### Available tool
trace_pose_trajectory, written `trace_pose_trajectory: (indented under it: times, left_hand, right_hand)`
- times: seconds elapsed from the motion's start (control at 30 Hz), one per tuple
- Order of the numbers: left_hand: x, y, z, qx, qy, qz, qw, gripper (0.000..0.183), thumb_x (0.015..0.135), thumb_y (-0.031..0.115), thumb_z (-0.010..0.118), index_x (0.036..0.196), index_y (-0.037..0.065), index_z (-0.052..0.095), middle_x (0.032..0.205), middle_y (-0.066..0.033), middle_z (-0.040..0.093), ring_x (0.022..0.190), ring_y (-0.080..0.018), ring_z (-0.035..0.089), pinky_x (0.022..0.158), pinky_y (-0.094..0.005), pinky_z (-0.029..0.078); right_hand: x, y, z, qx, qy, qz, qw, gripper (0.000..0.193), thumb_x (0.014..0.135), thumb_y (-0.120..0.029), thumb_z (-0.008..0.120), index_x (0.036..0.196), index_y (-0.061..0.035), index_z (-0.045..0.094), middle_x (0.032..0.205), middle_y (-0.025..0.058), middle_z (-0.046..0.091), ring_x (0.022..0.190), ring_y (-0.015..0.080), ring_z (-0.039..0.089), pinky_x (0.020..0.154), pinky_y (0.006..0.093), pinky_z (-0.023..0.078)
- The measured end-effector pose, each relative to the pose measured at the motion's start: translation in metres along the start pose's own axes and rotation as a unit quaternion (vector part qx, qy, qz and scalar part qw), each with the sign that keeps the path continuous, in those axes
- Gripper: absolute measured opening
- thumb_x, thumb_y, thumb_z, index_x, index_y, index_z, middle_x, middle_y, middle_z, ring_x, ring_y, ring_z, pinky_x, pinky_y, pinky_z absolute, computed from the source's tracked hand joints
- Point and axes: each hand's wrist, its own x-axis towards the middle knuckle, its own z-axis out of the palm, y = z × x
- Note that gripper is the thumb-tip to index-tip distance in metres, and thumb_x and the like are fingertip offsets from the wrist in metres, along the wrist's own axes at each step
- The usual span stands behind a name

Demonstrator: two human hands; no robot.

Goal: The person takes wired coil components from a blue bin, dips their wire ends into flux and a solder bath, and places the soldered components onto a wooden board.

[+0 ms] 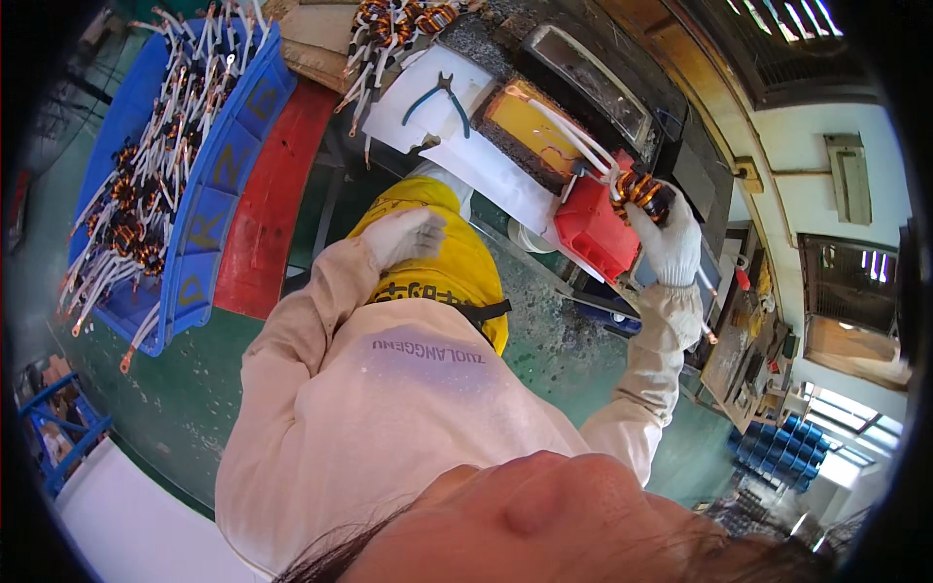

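Over the red bin [595, 231] | coil [641, 192] clamped in right hand [671, 238] fingers, best kept level | left hand [406, 236] laid on yellow cloth [457, 262], fingers seemingly loosely curled

White knit gloves, cream long sleeves, yellow apron with black strap

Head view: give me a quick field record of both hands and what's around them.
right hand: gloved, gripping a copper-wound coil with white leads, beside a red box
left hand: gloved, resting on yellow cloth at the lap, holding nothing visible
bench: blue-handled pliers on white sheet, yellow pad
left side: blue crate filled with similar coils
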Motion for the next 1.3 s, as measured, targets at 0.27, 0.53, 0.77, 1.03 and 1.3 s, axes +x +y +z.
trace_pose_trajectory:
  times: [0.27,0.53,0.77,1.03,1.3]
  left_hand:
    - [0.025,0.052,0.088,-0.16,-0.201,0.118,0.959,0.045,0.096,0.042,0.045,0.117,0.003,0.055,0.11,-0.0114,0.061,0.101,-0.026,0.06,0.087,-0.0383,0.05]
    - [0.02,0.029,0.133,-0.087,-0.28,0.206,0.934,0.049,0.093,0.037,0.051,0.127,0.003,0.046,0.118,-0.0104,0.055,0.108,-0.0206,0.054,0.094,-0.0357,0.043]
    - [-0.001,0.036,0.139,0.134,-0.162,0.276,0.938,0.054,0.09,0.052,0.05,0.117,0.005,0.051,0.11,-0.0051,0.055,0.104,-0.0133,0.051,0.094,-0.0317,0.041]
    - [0.045,-0.003,0.049,0.104,-0.207,0.212,0.95,0.064,0.09,0.053,0.051,0.129,0.003,0.043,0.125,-0.0118,0.05,0.117,-0.0218,0.048,0.102,-0.0379,0.037]
    - [0.032,-0.024,-0.02,-0.126,-0.077,-0.031,0.988,0.061,0.097,0.047,0.036,0.137,0.001,0.033,0.132,-0.0191,0.044,0.12,-0.031,0.047,0.104,-0.0445,0.038]
  right_hand:
    - [-0.033,-0.046,0.011,0.316,-0.056,0.044,0.946,0.042,0.072,-0.002,0.072,0.112,0.0024,0.058,0.099,0.0075,0.064,0.09,0.0116,0.06,0.082,0.0264,0.049]
    - [-0.042,-0.073,0.017,0.295,-0.062,0.024,0.953,0.047,0.072,-0.008,0.076,0.114,0.0021,0.056,0.1,0.0088,0.065,0.091,0.0122,0.06,0.082,0.0266,0.049]
    - [-0.041,-0.066,0.026,0.317,-0.054,0.05,0.945,0.046,0.072,-0.008,0.075,0.114,0.0016,0.057,0.098,0.0078,0.066,0.089,0.0109,0.061,0.081,0.0261,0.049]
    - [-0.013,-0.025,-0.001,0.201,-0.047,0.025,0.978,0.046,0.073,-0.013,0.074,0.114,-0.0001,0.058,0.097,0.0098,0.067,0.089,0.0114,0.063,0.08,0.0265,0.05]
    - [0.027,0.007,-0.003,-0.012,-0.074,0.01,0.997,0.047,0.072,-0.032,0.071,0.107,-0.0033,0.061,0.088,0.0163,0.068,0.083,0.0294,0.067,0.074,0.0349,0.051]
